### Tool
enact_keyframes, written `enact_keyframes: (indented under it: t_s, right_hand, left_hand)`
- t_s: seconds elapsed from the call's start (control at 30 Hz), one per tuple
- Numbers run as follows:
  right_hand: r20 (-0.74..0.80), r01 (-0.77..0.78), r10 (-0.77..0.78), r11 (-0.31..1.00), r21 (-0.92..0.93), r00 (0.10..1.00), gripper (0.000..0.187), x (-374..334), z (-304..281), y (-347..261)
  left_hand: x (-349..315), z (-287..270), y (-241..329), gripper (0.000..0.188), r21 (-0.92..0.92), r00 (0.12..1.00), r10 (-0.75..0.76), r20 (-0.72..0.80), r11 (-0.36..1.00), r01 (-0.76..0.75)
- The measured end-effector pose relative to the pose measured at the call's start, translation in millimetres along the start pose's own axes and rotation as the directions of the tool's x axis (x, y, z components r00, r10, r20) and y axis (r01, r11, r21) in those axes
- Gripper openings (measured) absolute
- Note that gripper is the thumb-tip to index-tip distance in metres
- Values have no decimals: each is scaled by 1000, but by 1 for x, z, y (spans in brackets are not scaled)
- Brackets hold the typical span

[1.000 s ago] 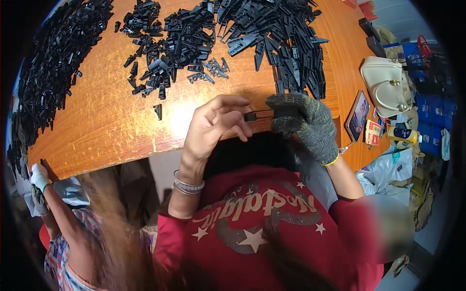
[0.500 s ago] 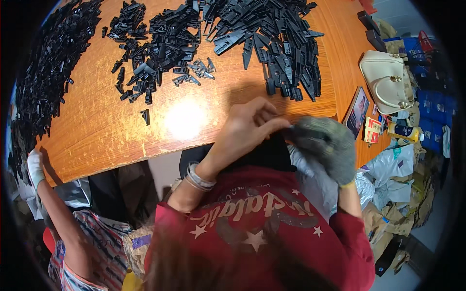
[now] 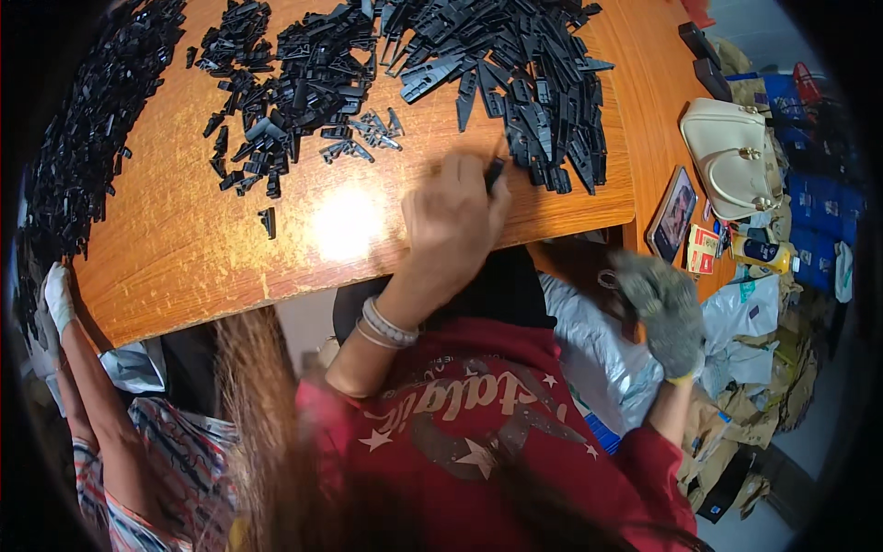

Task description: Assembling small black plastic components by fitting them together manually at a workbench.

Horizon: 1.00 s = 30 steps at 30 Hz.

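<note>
My bare left hand point(image 3: 451, 216), with white bracelets at the wrist, is over the front of the wooden table point(image 3: 193, 258). Its fingers close on a small black plastic part point(image 3: 495, 173), partly hidden and blurred. Just beyond lies a pile of long, pointed black plastic parts point(image 3: 538, 101). My right hand point(image 3: 664, 308) wears a grey knitted glove and hangs off the table's front edge, right of my lap. Its fingers reach forward, apart from the parts, slightly blurred. A small pale ring-like thing point(image 3: 607, 279) shows beside its fingertips.
Shorter black parts point(image 3: 317, 83) are heaped mid-table, with another large heap point(image 3: 92, 120) at far left. A co-worker's white-gloved hand point(image 3: 59, 296) is at the left edge. To the right are a phone point(image 3: 676, 216), cream handbag point(image 3: 727, 152), yellow bottle point(image 3: 765, 253) and plastic bags point(image 3: 745, 317).
My hands have parted. The left has moved forward over the table to the pile of long parts; the right has drawn back to the right, away from it.
</note>
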State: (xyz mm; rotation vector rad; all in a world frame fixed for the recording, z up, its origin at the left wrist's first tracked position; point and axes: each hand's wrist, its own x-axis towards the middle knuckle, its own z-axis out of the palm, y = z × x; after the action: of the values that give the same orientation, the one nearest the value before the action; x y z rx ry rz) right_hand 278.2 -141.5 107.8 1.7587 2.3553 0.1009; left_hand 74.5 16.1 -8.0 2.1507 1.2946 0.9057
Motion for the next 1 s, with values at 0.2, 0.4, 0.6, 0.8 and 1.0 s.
enact_keyframes:
  t_s: [0.2, 0.4, 0.6, 0.8, 1.0]
  right_hand:
    - [252, -226, 267, -125, 966, 930, 43, 117, 29, -59]
    - [118, -136, 563, -10, 991, 818, 37, 125, 42, -50]
    - [-218, -469, 743, 592, 655, 633, 34, 119, 91, 52]
    - [-139, -473, 681, 625, 621, 719, 34, 148, 70, 12]
    - [-62, -483, 642, 634, 604, 764, 44, 151, 58, -3]
  left_hand:
    - [-28, -26, 12, 28, -377, 976, 217, 23, 906, -193]
    - [4, -76, -51, 17, 50, 998, 38, -53, 998, -35]
    - [17, -82, -60, 15, 229, 998, 46, 34, 972, -53]
    - [0, -68, -47, 6, 130, 964, 256, 65, 956, -263]
    - [-8, -58, -42, 24, 20, 948, 285, 143, 956, -291]
